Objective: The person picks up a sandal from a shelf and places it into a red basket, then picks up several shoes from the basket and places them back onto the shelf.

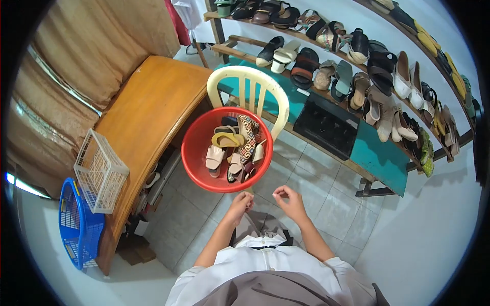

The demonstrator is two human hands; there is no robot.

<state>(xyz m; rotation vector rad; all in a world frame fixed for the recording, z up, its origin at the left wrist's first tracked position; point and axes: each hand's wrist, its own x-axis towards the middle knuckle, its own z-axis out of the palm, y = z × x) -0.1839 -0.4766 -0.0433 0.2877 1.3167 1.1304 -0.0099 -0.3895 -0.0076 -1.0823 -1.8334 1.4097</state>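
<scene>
Both my hands are in front of my body, just below a red plastic basin [190,160] on a cream plastic chair [279,97]. My left hand [240,205] is closed, with its fingers curled in near the basin's lower rim, and nothing shows in it. Slightly farther right, my right hand [290,200] is loosely bent, thumb and fingers apart, holding nothing. Inside the basin lie several shoes and sandals, among them a yellow sandal [224,139], a pale pink sandal [214,155] and a patterned geometric piece [248,131].
Wooden racks with several shoes [303,64] line the wall at upper right. Below them is a green bench [380,160] bearing a black tray [326,125]. A wooden desk [153,97] at left holds a white crate [102,173]; a blue basket [79,224] is beside it.
</scene>
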